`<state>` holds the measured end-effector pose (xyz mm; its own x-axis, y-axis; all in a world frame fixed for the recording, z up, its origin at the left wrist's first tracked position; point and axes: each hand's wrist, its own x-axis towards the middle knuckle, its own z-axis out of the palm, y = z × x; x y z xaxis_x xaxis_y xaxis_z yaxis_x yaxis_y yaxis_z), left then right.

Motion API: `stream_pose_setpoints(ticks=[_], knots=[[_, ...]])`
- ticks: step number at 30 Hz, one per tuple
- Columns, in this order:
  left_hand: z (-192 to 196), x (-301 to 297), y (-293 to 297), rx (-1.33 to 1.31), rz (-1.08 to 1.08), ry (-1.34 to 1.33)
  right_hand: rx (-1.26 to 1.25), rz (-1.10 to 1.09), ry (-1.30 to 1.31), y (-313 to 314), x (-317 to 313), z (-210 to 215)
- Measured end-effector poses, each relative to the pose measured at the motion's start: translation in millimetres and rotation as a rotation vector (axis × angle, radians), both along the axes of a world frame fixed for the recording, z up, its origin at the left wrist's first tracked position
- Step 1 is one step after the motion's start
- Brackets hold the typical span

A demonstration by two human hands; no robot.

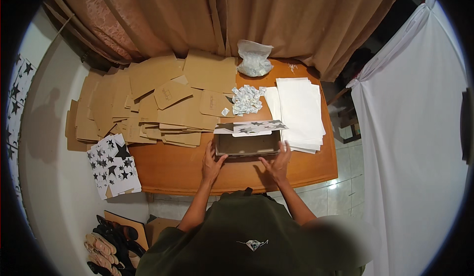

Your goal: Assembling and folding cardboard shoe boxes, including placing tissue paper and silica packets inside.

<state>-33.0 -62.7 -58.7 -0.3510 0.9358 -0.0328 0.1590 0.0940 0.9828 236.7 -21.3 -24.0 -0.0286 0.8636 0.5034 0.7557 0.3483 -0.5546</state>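
A cardboard box (242, 152) with an open top stands near the table's front edge. Its raised lid flap (259, 127), white with black stars, is on the far side. My left hand (212, 166) grips the left front corner, fingers along the side and thumb at the front. Around the right front corner is my right hand (279, 163), thumb towards the front wall; its fingertips are slightly blurred. The box's inside looks dark, and I cannot make out anything in it.
Flat brown cardboard pieces (158, 98) pile up at the left. Star-printed sheets (111, 162) overhang the left edge. Behind the box lie small white sachets (247, 100) and a plastic bag (255, 59). White paper sheets (300, 113) are stacked right. Shoes (106, 249) sit lower left.
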Motion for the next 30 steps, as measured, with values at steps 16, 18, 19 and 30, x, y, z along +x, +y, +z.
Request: stream_pose_setpoints(ticks=[16, 18, 19, 30], knots=[[-16.7, -18.1, -22.5, -0.045, 0.116, 0.008, -0.339, 0.198, -0.011, 9.7, 3.8, -38.0], [-10.8, -10.6, -22.5, -0.08, 0.132, 0.125, -0.289, 0.194, -0.068, 10.6, 8.4, -43.0], [-4.5, -8.3, -24.3, -0.122, 0.15, 0.244, -0.294, 0.198, -0.068, 9.1, 7.6, -39.8], [-8.1, -21.4, -13.7, -0.025, 0.14, 0.428, -0.479, 0.143, 0.263, 15.5, -4.3, -34.3]])
